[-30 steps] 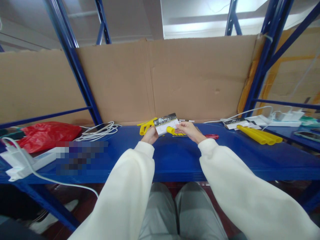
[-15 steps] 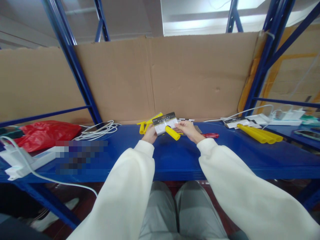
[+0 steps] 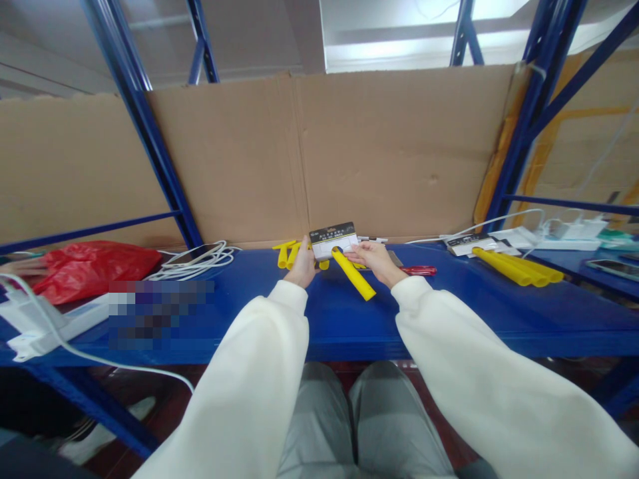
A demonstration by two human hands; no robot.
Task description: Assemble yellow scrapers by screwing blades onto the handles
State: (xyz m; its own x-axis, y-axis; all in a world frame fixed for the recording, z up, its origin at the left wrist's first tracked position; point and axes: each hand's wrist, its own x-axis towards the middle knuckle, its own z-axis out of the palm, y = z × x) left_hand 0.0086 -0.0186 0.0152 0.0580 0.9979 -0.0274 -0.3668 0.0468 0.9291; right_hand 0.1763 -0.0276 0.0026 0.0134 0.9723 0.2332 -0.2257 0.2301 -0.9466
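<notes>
A black-and-white packaging card [image 3: 324, 250] is held up between my hands above the blue shelf. From its front a yellow tube-like piece [image 3: 355, 275] slopes down and to the right. My left hand [image 3: 302, 266] grips the card's left edge. At the lower right of the card, my right hand [image 3: 374, 259] has its fingers closed on the edge. Several yellow pieces [image 3: 283, 255] lie behind my left hand, partly hidden by it. Just right of my right hand is a red-handled tool [image 3: 420, 271]. A black-and-white pen-like item [image 3: 373, 239] shows behind the card.
More yellow tubes with cards [image 3: 519, 267] lie at the right. Coiled white cable [image 3: 210, 259], a red plastic bag [image 3: 100, 266] and a white power strip [image 3: 87, 313] are at the left. Another person's hand [image 3: 27, 267] touches the bag. Cardboard [image 3: 399, 146] stands behind the shelf.
The card has turned more level and shifted slightly right. Its yellow tube now reaches farther down and right. Another person's hand has appeared at the red bag.
</notes>
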